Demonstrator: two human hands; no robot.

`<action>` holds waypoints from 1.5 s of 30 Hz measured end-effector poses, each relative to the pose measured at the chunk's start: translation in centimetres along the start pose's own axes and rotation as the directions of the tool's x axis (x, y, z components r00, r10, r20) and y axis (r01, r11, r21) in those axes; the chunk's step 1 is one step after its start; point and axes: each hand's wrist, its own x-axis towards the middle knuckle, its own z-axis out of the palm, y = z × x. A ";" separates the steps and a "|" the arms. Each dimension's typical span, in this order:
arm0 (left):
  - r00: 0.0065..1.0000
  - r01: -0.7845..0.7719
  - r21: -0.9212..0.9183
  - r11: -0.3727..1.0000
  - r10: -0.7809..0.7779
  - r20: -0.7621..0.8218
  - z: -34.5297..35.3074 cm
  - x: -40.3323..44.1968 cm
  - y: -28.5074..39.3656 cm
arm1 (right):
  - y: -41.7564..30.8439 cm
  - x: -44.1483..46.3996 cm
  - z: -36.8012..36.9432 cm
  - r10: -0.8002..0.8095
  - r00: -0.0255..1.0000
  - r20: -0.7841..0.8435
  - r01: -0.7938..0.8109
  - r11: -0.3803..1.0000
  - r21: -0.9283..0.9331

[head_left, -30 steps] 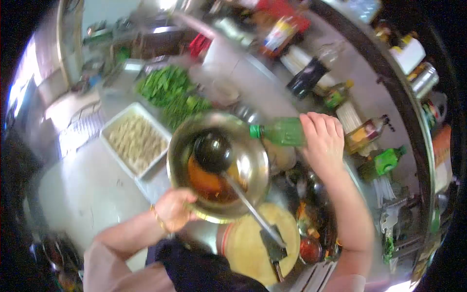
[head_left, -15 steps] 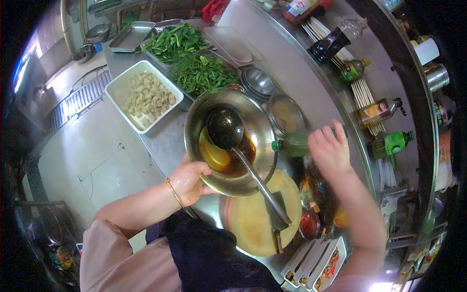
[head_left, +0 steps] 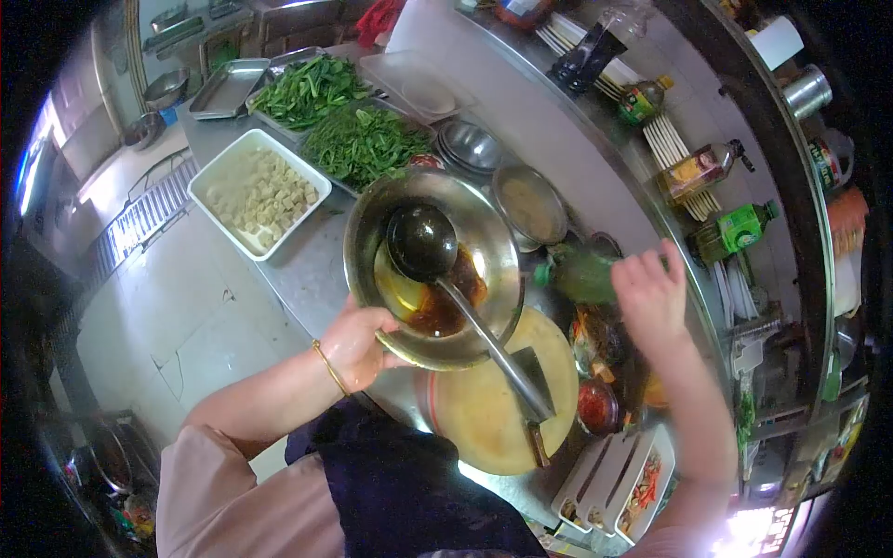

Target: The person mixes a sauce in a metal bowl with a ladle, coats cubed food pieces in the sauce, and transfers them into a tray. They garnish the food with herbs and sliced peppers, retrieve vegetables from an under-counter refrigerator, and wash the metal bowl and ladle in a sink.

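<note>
My left hand (head_left: 358, 349) grips the near-left rim of a wide metal mixing bowl (head_left: 502, 270), thumb over the edge. Dark brown sauce and yellowish oil (head_left: 433, 312) pool in the bottom. A ladle (head_left: 479, 321) rests in the bowl, its cup holding dark liquid and its handle reaching over the near rim. To the right, my right hand (head_left: 649, 293) is wrapped round a green bottle (head_left: 586, 276), held roughly level, its green cap towards the bowl. The bottle is blurred. Below the bowl, a cleaver (head_left: 533, 367) lies on a round cutting board (head_left: 484, 428), partly under the ladle handle.
A white tub (head_left: 206, 191) of pale cubes stands left of the bowl, with leafy greens (head_left: 367, 144) behind. Small metal bowls (head_left: 530, 205) sit at the bowl's far right. Bottles (head_left: 735, 232) and plates line the right shelf. White containers (head_left: 628, 484) stand at the near right.
The view has shifted, so the surroundings sit further left. My right hand and the bottle have moved a little to the right, away from the bowl. My left hand keeps its hold.
</note>
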 end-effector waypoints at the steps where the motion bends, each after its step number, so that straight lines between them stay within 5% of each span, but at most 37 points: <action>1: 1.000 0.022 -0.048 0.999 -0.021 0.008 -0.1 0.1 -0.1 | -0.7 -0.8 0.2 -0.045 0.999 0.023 0.044 0.999 0.022; 3: 0.997 0.073 -0.141 0.987 -0.070 0.029 -0.2 0.2 -0.3 | -1.8 -1.5 -0.2 -0.077 0.997 0.025 0.076 0.995 0.066; 6: 0.998 0.045 0.000 0.999 -0.044 0.046 0.6 -0.4 -0.7 | 0.1 -1.7 -0.9 0.073 0.997 0.026 -0.073 0.997 0.007; 10: 0.997 0.027 0.056 0.998 -0.031 0.070 1.0 -0.5 -1.3 | -1.0 -3.4 -1.5 -0.042 0.999 0.024 0.040 0.997 0.069; 14: 0.995 0.048 0.086 0.995 -0.055 0.083 1.8 -0.9 -1.7 | 1.0 -4.5 -2.3 0.098 0.995 -0.026 -0.099 0.993 -0.057; 18: 0.992 0.051 0.086 0.995 -0.061 0.112 3.1 -1.3 -1.9 | -0.8 -6.4 -3.8 -0.026 0.999 0.043 0.024 0.998 0.062; 23: 0.979 0.124 -0.020 0.992 -0.119 0.168 3.5 -1.3 -2.5 | 1.5 -8.8 -3.8 0.153 0.988 0.014 -0.152 0.988 -0.031; 27: 0.964 0.135 0.121 0.983 -0.159 0.212 4.4 -1.8 -3.4 | -1.3 -10.3 -4.6 0.002 0.997 0.076 -0.006 0.999 0.047; 30: 0.975 0.162 0.149 0.975 -0.182 0.129 4.8 -2.1 -4.1 | 0.0 -11.1 -3.8 0.148 0.989 0.006 -0.148 0.988 0.043; 34: 0.965 0.213 0.065 0.975 -0.221 0.140 4.5 -2.0 -4.5 | 0.1 -12.6 -2.3 0.192 0.972 0.134 -0.209 0.969 0.129; 35: 0.963 0.219 0.037 0.975 -0.222 0.153 4.7 -2.2 -4.4 | 0.0 -13.4 -0.6 0.234 0.962 0.140 -0.265 0.922 0.283; 37: 0.957 0.240 -0.018 0.971 -0.233 0.175 5.0 -2.6 -3.6 | -0.2 -13.9 0.7 0.308 0.906 0.291 -0.418 0.534 0.735; 38: 0.957 0.234 -0.020 0.972 -0.227 0.182 5.5 -3.2 -2.9 | -0.6 -13.6 1.3 0.282 0.801 0.528 -0.575 0.121 0.809; 40: 0.959 0.232 -0.052 0.971 -0.220 0.179 5.2 -3.4 -1.8 | -1.6 -11.2 0.8 0.283 0.717 0.637 -0.379 -0.608 0.697; 43: 0.953 0.223 -0.054 0.973 -0.206 0.220 3.7 -3.4 0.7 | 0.0 -6.1 1.0 0.444 0.647 0.620 -0.107 -0.753 0.649; 45: 0.956 0.200 -0.056 0.978 -0.182 0.230 2.5 -3.2 2.8 | 3.4 -1.4 -0.1 0.684 0.492 0.538 0.040 -0.636 0.771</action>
